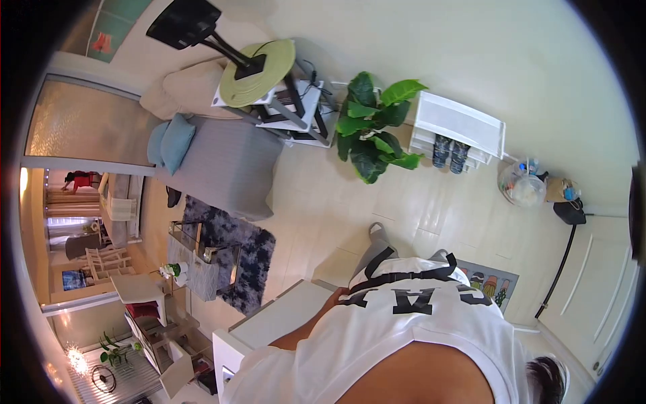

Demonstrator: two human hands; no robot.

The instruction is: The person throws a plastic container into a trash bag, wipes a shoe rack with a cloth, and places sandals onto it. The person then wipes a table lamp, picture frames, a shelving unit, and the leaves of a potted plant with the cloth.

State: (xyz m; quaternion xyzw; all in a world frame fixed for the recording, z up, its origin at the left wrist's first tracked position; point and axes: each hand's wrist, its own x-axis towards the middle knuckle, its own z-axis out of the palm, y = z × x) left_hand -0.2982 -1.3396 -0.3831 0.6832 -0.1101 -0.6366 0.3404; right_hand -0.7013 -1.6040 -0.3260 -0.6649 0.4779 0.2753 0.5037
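My left forearm reaches forward beside a white cabinet top (282, 313). At its end, my left hand (334, 297) lies against the side of the white shirt (410, 323) with black lettering. Its fingers are mostly hidden, so whether they grip anything does not show. My right hand is out of view. A black strap (404, 275) crosses the front of the shirt at the waist. Past it appear a grey trouser leg (378, 248) and my feet on the pale tiled floor.
A patterned doormat (501, 279) lies near a white door (592, 283). Ahead stand a white rack (464, 114) with boots, a leafy plant (377, 128) and a side table (306, 108). To the left are a grey bed (229, 161), dark rug (252, 249) and distant person (86, 180).
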